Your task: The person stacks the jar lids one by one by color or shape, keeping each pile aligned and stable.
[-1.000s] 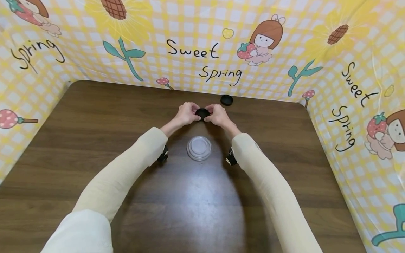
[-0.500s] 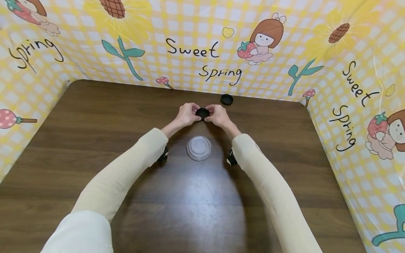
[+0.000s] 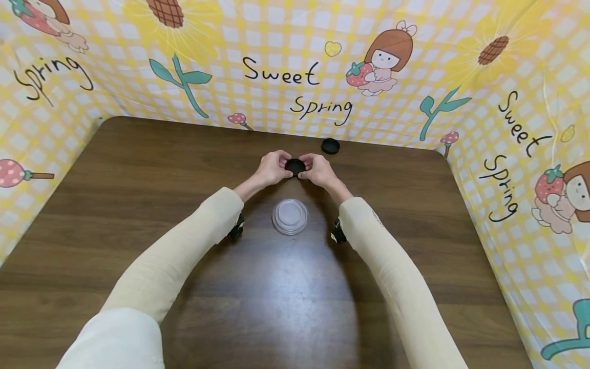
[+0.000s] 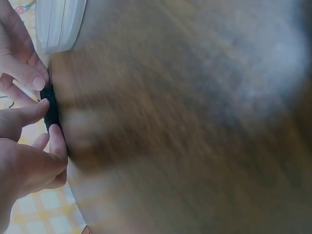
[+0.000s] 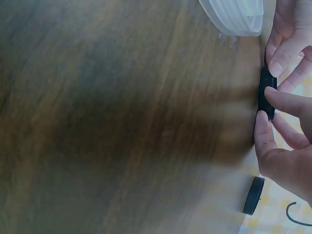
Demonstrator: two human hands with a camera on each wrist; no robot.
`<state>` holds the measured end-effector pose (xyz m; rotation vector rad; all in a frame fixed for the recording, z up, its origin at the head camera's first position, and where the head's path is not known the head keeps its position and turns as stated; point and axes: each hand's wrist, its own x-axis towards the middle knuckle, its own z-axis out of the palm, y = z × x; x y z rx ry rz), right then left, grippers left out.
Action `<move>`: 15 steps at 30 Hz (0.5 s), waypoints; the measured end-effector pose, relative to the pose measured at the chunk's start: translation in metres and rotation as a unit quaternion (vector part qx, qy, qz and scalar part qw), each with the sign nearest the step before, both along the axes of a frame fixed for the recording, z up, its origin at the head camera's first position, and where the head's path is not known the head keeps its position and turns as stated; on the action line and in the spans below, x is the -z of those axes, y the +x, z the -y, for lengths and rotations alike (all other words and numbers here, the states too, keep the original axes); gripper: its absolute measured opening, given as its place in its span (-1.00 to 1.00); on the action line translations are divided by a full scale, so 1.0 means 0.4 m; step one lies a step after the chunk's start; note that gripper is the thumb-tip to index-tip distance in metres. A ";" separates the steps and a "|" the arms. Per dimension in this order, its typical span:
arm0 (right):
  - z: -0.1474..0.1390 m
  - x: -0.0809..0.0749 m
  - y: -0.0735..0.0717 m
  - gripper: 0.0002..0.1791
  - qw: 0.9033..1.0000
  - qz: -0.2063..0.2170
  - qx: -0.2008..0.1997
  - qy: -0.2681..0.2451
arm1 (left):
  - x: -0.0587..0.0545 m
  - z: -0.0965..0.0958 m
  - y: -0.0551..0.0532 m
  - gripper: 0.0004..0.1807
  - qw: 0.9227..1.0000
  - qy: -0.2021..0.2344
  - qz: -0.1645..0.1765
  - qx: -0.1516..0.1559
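Observation:
In the head view a shallow, round black lid (image 3: 295, 167) lies toward the back of the brown table. My left hand (image 3: 273, 168) pinches its left edge and my right hand (image 3: 319, 170) its right edge. From the left wrist view, thumb and fingers press the thin rim of the black lid (image 4: 52, 113), which sits flat at table level. The right wrist view has both hands on the same lid (image 5: 265, 95). Nearer the body, between the forearms, stands a round translucent plastic container (image 3: 290, 217). What lies under the held lid is hidden.
A second round black lid (image 3: 330, 146) rests behind my right hand, close to the table's back edge. Yellow checked cloth (image 3: 276, 31) with printed figures hangs around the back and sides of the wooden table (image 3: 115, 205).

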<state>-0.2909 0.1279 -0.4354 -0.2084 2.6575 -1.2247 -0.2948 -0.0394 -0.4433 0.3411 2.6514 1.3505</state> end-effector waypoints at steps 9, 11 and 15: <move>-0.008 -0.001 -0.002 -0.47 0.999 0.010 -0.006 -0.031 | 0.002 0.003 0.001 -0.48 1.000 0.004 -0.005 0.013; -0.009 0.000 -0.002 -0.47 0.999 0.010 -0.007 -0.036 | 0.003 0.003 0.002 -0.48 1.000 -0.001 -0.007 0.012; -0.010 0.002 0.001 -0.46 0.999 0.016 -0.008 -0.047 | 0.007 0.004 0.006 -0.46 1.000 -0.011 -0.017 0.023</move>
